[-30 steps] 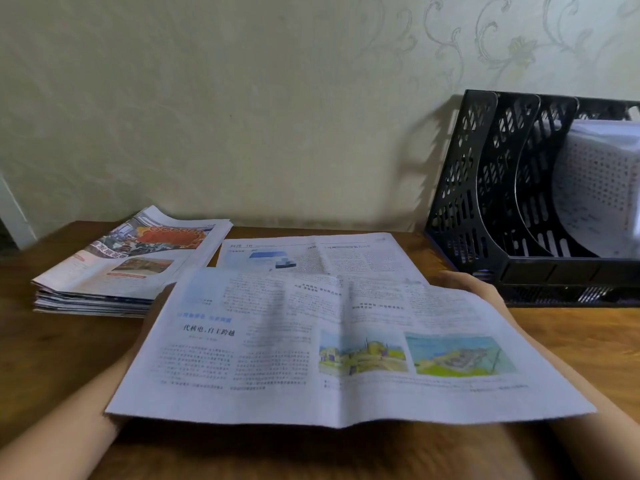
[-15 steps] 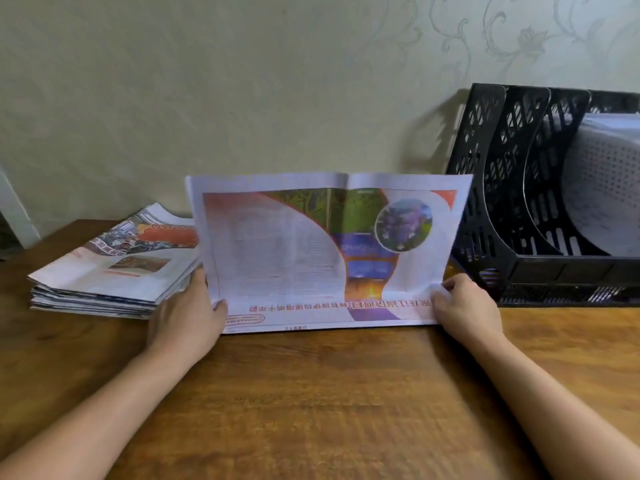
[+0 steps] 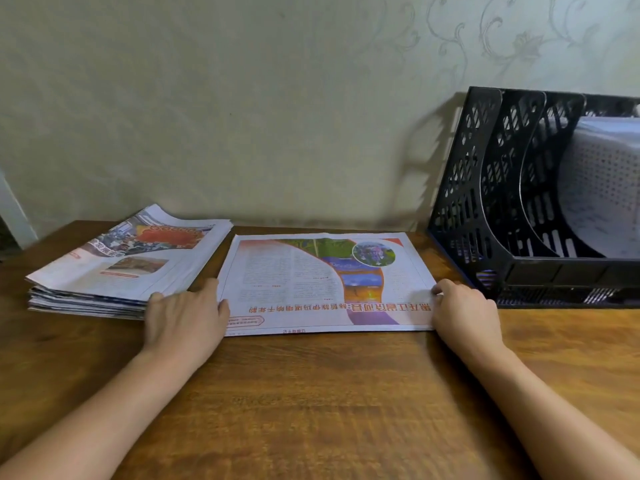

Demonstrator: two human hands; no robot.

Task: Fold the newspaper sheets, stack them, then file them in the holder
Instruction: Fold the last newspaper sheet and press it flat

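Observation:
A folded newspaper sheet [image 3: 322,282] with a colourful page facing up lies flat on the wooden table [image 3: 311,403], in the middle. My left hand [image 3: 183,313] grips its near left corner, thumb on the paper. At the near right corner, my right hand [image 3: 464,310] holds the edge with curled fingers. To the left lies a stack of folded newspapers [image 3: 121,268], touching my left hand's side. The black mesh file holder [image 3: 491,209] stands at the right against the wall, with white papers [image 3: 602,188] in one of its slots.
A pale patterned wall [image 3: 277,116] runs right behind the table. The holder's base sits just right of my right hand. Bare wood stretches between my forearms toward the near edge.
The sheet was folded away from me: its near half swung up, stood upright, and now lies flat. Both hands stayed at its side edges and moved down with it.

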